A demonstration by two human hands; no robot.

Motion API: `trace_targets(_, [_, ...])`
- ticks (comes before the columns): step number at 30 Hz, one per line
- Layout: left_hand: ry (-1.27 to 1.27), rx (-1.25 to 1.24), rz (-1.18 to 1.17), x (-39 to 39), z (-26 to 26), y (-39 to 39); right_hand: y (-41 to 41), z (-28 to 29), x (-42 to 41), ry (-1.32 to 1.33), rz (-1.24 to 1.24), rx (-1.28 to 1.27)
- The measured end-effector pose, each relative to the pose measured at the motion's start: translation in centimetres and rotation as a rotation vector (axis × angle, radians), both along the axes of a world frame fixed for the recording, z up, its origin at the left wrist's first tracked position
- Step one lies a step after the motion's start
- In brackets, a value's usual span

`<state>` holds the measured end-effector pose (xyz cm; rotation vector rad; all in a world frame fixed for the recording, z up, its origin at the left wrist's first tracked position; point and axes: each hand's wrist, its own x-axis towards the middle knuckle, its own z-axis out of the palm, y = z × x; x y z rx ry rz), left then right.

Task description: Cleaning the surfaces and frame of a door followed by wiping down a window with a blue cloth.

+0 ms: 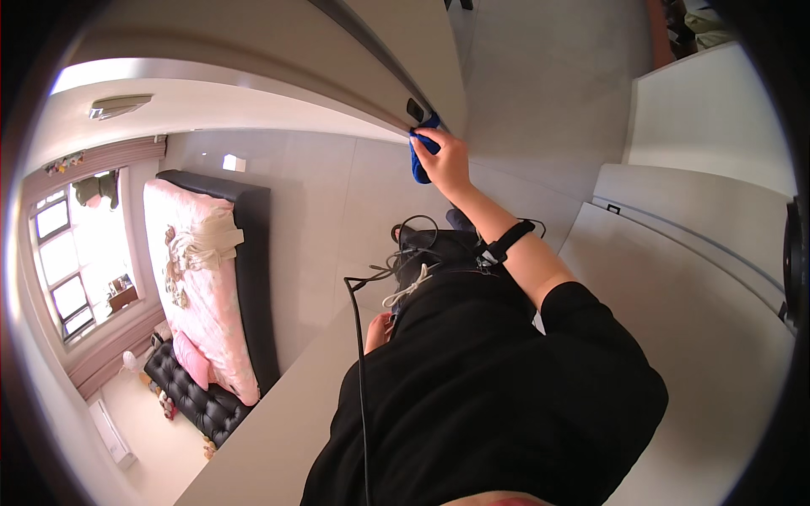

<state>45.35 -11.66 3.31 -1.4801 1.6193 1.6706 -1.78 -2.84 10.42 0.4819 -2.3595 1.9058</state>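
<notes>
My right hand (443, 158) pinches a blue cloth (421, 166) against the edge of a door frame or door panel (380, 69). Part of the cloth wraps the edge, just below a small dark latch plate (414, 110); the rest hangs under my fingers. A black strap is around my right forearm. My left hand (378, 330) is low by my waist, beside the dark trousers, with its fingers partly hidden; whether it holds something cannot be seen. A black cable (357, 316) runs down past it, and loops of cable lie before the trousers near a pale drawstring (408, 288).
To the left, a bed (202, 253) with a black frame, pink bedding and crumpled clothes stands on grey floor tiles (310, 190), near a bright window (69, 253). Pale panels (664, 303) are close on the right. A reddish-brown edge (660, 38) and dark items show at top right.
</notes>
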Motion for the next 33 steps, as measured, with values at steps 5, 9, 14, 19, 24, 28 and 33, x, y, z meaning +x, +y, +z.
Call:
trace_targets(5, [-0.013,0.068,0.211,0.1,-1.2,-0.7,-0.7,4.1,1.3,-0.014,0.03,-0.062])
trace_targets(9, [-0.066,0.136,0.402,-2.0,-0.6,-1.0,-0.1,2.5,1.2,0.047,0.029,-0.07])
trace_targets(14, [-0.041,0.094,0.259,-0.1,-2.3,-1.1,-0.4,-1.0,0.8,-0.112,0.02,0.052])
trace_targets(19, [0.006,0.098,0.079,2.8,-5.3,-1.2,0.5,0.8,1.1,0.0,-0.083,-0.073])
trace_targets(24, [-0.11,0.109,0.022,6.8,-8.0,-4.0,-0.7,-6.7,1.3,-0.135,-0.111,0.179])
trace_targets(28, [0.099,0.119,0.09,4.1,-4.5,-7.6,0.8,-8.0,1.1,-0.315,-0.033,0.206])
trace_targets(33, [0.02,0.177,0.25,3.6,-3.9,-12.6,0.6,3.2,4.3,-0.793,0.494,-0.453])
